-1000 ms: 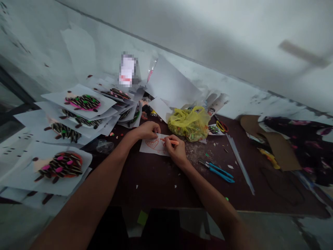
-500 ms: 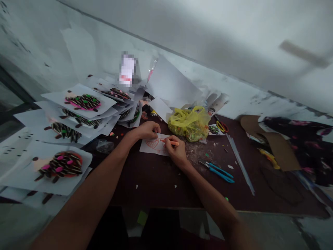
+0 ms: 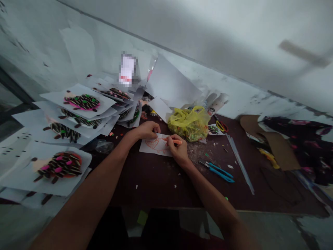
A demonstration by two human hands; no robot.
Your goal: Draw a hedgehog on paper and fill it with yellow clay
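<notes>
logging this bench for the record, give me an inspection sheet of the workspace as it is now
surface: dark table, paper scraps scattered.
job's things: small white paper with orange drawing; orange marker.
clutter: yellow plastic bag, blue scissors, stacked craft sheets, cardboard.
grippers: left hand presses the paper; right hand holds the marker, tip on paper.
cables: nothing seen.
surroundings: pale wall behind.

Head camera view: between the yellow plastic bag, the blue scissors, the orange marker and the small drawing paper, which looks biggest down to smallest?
1. Yellow plastic bag
2. Blue scissors and small drawing paper: look alike, and hands partly cover the paper, so unranked
3. Orange marker, held in the right hand
</notes>
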